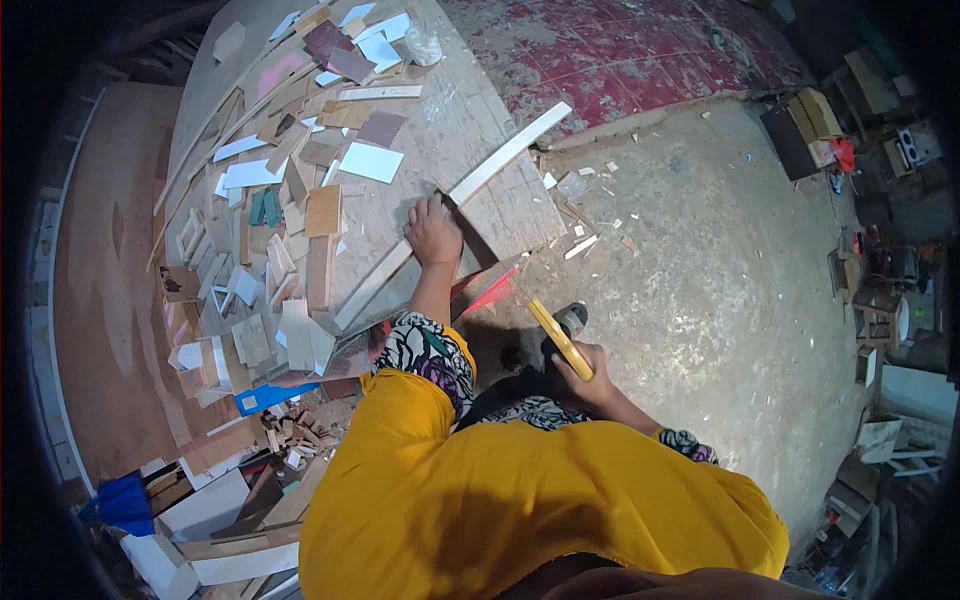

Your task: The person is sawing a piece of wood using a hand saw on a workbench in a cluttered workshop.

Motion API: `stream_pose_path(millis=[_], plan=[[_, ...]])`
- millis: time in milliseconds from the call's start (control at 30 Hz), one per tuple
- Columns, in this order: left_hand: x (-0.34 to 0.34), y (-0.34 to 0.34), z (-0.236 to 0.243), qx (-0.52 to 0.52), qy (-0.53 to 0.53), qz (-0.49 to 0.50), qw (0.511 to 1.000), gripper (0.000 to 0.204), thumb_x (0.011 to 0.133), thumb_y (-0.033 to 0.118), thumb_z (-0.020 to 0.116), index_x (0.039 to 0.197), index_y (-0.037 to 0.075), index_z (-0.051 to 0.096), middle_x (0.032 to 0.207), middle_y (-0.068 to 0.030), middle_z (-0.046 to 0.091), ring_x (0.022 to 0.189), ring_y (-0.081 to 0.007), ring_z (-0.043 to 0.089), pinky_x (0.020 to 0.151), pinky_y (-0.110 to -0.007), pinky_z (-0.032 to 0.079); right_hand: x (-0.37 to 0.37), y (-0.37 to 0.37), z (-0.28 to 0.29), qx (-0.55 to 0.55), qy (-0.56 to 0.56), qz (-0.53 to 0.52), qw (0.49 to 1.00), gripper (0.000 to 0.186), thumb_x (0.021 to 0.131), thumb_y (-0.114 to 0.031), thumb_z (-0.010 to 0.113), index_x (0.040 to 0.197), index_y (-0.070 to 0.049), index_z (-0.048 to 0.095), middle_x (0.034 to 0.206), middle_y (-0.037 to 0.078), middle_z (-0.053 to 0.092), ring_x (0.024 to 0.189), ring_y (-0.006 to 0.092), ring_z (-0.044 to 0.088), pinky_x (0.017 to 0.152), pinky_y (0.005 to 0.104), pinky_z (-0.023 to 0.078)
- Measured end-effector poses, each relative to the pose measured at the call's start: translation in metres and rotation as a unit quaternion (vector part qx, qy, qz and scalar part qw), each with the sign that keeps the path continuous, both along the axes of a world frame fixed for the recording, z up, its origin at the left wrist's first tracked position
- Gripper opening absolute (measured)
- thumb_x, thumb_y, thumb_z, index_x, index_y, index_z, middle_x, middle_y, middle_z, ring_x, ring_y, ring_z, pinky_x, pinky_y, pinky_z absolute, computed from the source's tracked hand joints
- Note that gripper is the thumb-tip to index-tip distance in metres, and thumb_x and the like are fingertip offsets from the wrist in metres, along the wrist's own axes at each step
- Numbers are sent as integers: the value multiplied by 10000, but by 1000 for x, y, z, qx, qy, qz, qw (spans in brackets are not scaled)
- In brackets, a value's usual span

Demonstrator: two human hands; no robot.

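A long pale wooden strip [512,152] lies slantwise across the near right corner of the workbench [480,110], its far end sticking out past the edge. My left hand [434,232] is closed over the middle of the strip, fingers curled, holding it against the bench. Lower and to the right, off the bench corner, my right hand [587,375] grips a handsaw [558,338] by its long yellow handle. The saw's thin blade points toward the bench corner and shows nearly edge-on, so its outline is hard to make out. A red strip [490,290] hangs below the corner.
Wood offcuts and white board pieces [372,162] crowd the bench's left side. A large brown panel [115,260] lies further left. Wood scraps [580,246] litter the concrete floor [700,300]. Boxes [812,115] and clutter line the right side. A blue cloth [125,503] lies lower left.
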State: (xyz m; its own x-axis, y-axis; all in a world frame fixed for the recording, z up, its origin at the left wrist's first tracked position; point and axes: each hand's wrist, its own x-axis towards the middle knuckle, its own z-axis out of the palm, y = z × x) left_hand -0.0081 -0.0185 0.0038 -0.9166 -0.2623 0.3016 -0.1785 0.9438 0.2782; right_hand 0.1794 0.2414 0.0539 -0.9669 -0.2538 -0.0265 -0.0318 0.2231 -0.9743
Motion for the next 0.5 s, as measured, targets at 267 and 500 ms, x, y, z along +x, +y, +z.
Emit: stream_pose_path(millis=[267, 500], plan=[[0, 3, -1, -10, 10, 5, 1000, 344, 745, 164, 604, 1085, 123, 573, 1071, -60, 546, 1042, -267, 493, 836, -437, 407, -13, 15, 62, 71, 10, -10, 997, 220, 793, -173, 667, 716, -13, 538, 597, 148, 498, 522, 292, 495, 510, 357, 394], [-7, 0, 7, 30, -53, 17, 998, 312, 790, 224, 604, 1090, 147, 579, 1145, -61, 551, 1102, -268, 492, 883, -439, 417, -3, 7, 103, 81, 90, -6, 993, 174, 763, -134, 678, 711, -22, 555, 636, 158, 536, 555, 344, 539, 516, 369, 411]])
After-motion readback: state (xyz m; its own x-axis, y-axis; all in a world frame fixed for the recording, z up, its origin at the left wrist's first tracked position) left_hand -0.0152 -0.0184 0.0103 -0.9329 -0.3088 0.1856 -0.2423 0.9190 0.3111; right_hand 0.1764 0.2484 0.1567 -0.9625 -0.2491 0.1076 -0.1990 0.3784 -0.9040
